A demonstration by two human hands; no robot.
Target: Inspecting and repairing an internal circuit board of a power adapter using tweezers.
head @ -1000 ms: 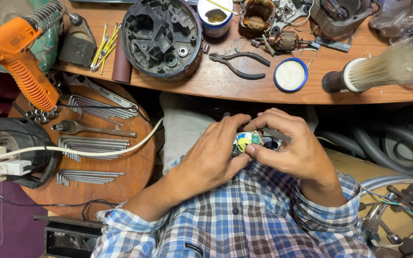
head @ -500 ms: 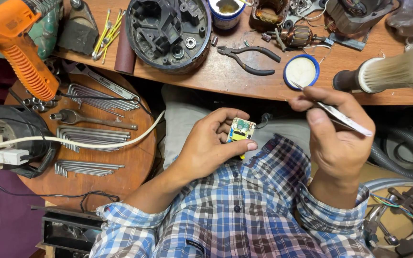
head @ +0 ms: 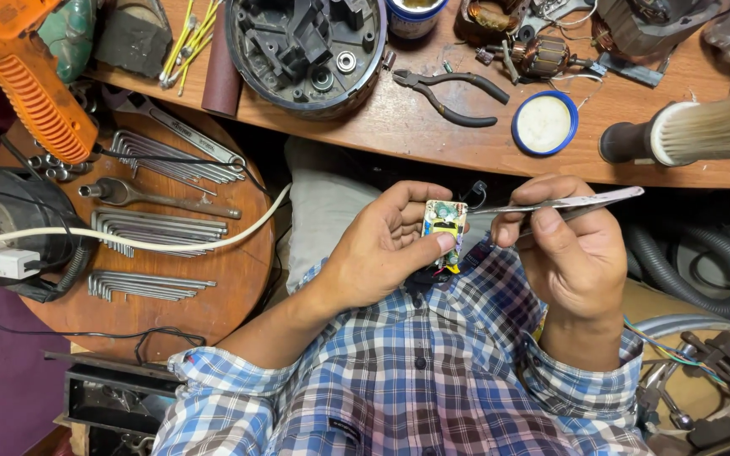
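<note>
My left hand clamped the small circuit board below the table edge; my right hand pinched tweezers beside it, not yet touching.

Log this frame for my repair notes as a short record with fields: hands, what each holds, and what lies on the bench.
left hand: grip on a small circuit board, held at chest height
right hand: pinches metal tweezers, tips pointed at the board
bench: pliers, round blue lid, brush, black round housing
round table: rows of hex keys, white cable
</note>
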